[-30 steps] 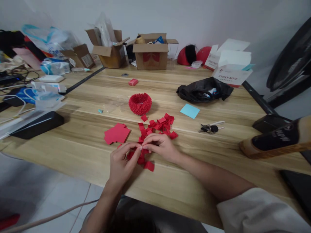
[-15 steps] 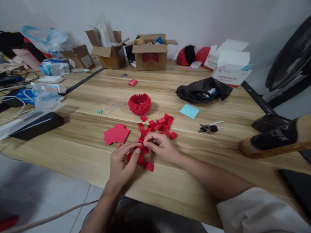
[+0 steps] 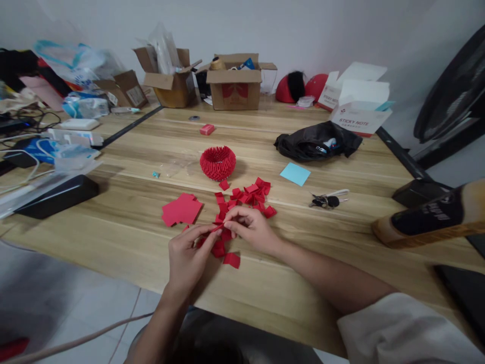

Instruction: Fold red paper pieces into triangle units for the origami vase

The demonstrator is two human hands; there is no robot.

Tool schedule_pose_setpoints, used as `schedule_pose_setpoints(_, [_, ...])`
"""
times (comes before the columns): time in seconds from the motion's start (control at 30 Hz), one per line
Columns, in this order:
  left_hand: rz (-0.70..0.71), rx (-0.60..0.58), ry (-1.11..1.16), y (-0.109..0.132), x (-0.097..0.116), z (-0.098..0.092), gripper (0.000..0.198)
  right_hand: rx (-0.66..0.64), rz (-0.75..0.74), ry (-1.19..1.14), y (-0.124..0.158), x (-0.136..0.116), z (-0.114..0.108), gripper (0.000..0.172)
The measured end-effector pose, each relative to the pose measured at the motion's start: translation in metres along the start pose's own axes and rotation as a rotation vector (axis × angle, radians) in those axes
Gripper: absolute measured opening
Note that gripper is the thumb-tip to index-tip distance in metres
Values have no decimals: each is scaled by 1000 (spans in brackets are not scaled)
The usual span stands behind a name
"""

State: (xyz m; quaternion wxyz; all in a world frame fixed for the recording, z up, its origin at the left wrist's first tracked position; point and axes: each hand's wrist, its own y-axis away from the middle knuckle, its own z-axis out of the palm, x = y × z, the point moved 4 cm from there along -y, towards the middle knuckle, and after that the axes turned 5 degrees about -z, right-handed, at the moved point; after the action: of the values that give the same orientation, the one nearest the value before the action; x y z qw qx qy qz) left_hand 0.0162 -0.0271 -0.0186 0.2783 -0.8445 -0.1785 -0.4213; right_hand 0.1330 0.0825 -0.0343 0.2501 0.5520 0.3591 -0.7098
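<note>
A small folded strip of red paper (image 3: 217,228) is pinched between my two hands. My left hand (image 3: 187,253) grips its left end with thumb and fingertips, and my right hand (image 3: 250,228) pinches the right end. Around and under the fingers lie many small red paper pieces (image 3: 253,192), with one piece (image 3: 232,260) nearer the front edge. Left of them is a stack of flat red sheets (image 3: 182,209). Beyond the pieces stands a round red bowl (image 3: 217,163) made of folded paper points.
Behind are a small red box (image 3: 206,129) and open cardboard boxes (image 3: 235,93). To the right lie a blue sheet (image 3: 295,173), keys (image 3: 325,200), a black bag (image 3: 316,140) and a large bottle (image 3: 424,215). A black case (image 3: 60,196) is at the left.
My left hand has shifted slightly left, and its thumb has moved up along the paper. The red strip now shows as a thin, narrow shape between the fingertips.
</note>
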Motion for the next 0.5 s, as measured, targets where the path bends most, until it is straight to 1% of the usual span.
schedule_pose_setpoints(0.23, [17,-12,20,0,2,0,11,-38,25,23,0,0,0,10])
schedule_pose_setpoints(0.4, [46,-11,10,0,4,0,13,-41,31,35,0,0,0,11])
schedule_pose_setpoints(0.5, [35,-28,-4,-1,5,1,13,-47,39,41,1,0,1,11])
